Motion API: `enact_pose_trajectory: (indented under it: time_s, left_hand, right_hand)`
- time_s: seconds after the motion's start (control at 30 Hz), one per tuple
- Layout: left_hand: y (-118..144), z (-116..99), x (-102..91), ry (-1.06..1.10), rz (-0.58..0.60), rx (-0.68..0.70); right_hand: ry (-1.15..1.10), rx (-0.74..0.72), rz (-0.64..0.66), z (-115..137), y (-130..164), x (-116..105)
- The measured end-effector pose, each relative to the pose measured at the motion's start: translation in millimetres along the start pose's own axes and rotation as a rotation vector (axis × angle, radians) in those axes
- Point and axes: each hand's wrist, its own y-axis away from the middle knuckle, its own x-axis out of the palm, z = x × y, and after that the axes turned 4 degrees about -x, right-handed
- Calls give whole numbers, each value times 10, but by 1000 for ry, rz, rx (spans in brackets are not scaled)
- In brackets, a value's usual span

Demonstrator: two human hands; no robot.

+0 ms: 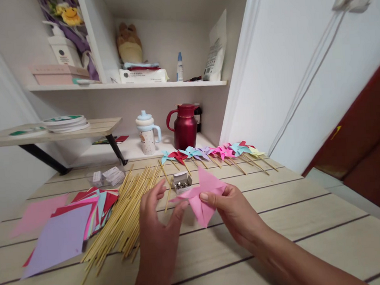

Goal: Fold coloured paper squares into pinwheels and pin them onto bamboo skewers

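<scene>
A pink paper pinwheel [204,195] is held above the wooden table [280,223] by both of my hands. My right hand [232,211] pinches its right side with the thumb on top. My left hand [156,225] touches its left edge with thumb and fingertips. Just behind it sits a small open box of metal pins [182,182]. A pile of thin wooden sticks [126,216] lies left of my left hand. Stacked coloured paper squares [68,225] lie further left. A row of finished pinwheels on sticks [217,153] lies at the back of the table.
A red jug [185,125] and a white spouted cup [147,134] stand on the low shelf behind. Small white boxes in a clear tray [108,176] sit behind the papers. A side shelf with plates [65,124] juts out at left. A white wall and a red door [365,139] are at right.
</scene>
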Motion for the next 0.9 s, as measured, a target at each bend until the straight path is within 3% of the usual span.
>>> enact_pose_trajectory:
  time_s: [0.07, 0.2, 0.3, 0.43, 0.63, 0.9]
  left_hand:
    - [-36, 24, 15, 144, -28, -130]
    - [-89, 159, 116, 344, 151, -340]
    - [-74, 229, 186, 347, 251, -342]
    - [-8, 168, 217, 469, 348, -320]
    - [74, 25, 209, 486, 384, -402]
    - [95, 50, 140, 397, 519, -368]
  right_hand:
    - [-178, 15, -57, -4, -16, 25]
    - [-290, 5, -107, 13, -29, 68]
    - [-281, -24, -109, -20, -28, 94]
    - [-259, -19, -106, -126, -26, 121]
    - [-287, 25, -66, -175, -2, 172]
    - [-297, 39, -38, -171, 16, 193]
